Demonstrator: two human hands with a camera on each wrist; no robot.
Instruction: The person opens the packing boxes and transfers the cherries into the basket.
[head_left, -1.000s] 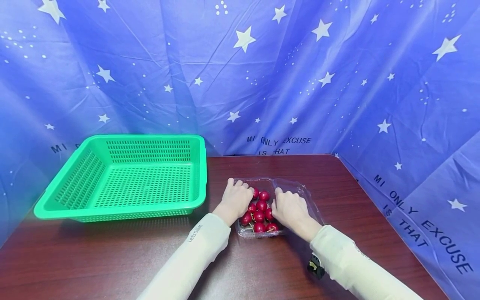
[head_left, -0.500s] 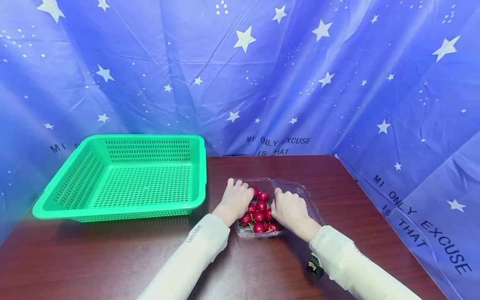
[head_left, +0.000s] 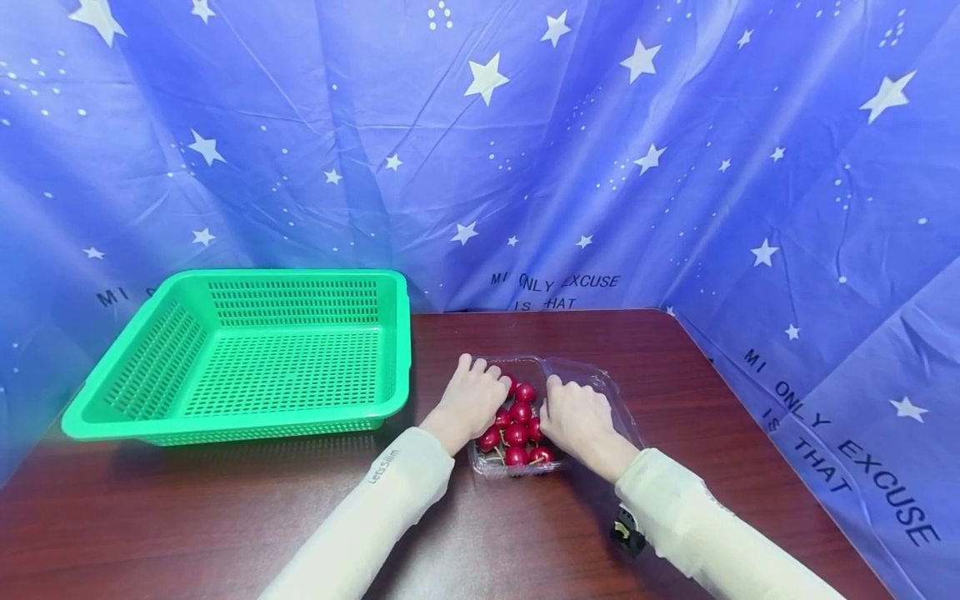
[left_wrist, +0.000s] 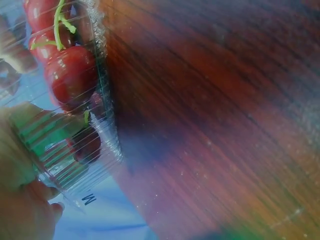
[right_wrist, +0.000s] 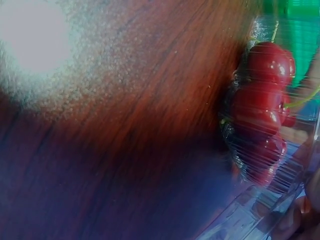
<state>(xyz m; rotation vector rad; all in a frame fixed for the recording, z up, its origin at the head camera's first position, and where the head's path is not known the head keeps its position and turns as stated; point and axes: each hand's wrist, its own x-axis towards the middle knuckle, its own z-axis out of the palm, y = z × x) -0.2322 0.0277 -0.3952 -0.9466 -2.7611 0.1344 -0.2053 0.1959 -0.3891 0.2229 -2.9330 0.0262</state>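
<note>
In the head view, a clear plastic box (head_left: 517, 471) stands on the table with its hinged lid (head_left: 609, 385) folded out to the right. Several dark red cherries (head_left: 515, 433), some with green stems, lie inside. My left hand (head_left: 472, 400) grips the box's left side, fingers over the rim. At the opposite side, my right hand (head_left: 581, 417) grips the edge by the lid and covers part of it. The left wrist view shows cherries (left_wrist: 72, 77) through the ribbed wall, with the left thumb and fingers around it. More cherries (right_wrist: 255, 105) press against the wall in the right wrist view.
A large green plastic basket (head_left: 240, 425) with slotted walls stands on the left of the brown wooden table (head_left: 480, 533), its inside bare. Blue star-printed cloth (head_left: 420, 167) hangs behind and to the right. A dark watch (head_left: 628, 533) is on the right wrist.
Both hands keep their hold on the box, and the cherries stay in place. The head view has shifted very slightly, so everything appears a little further left.
</note>
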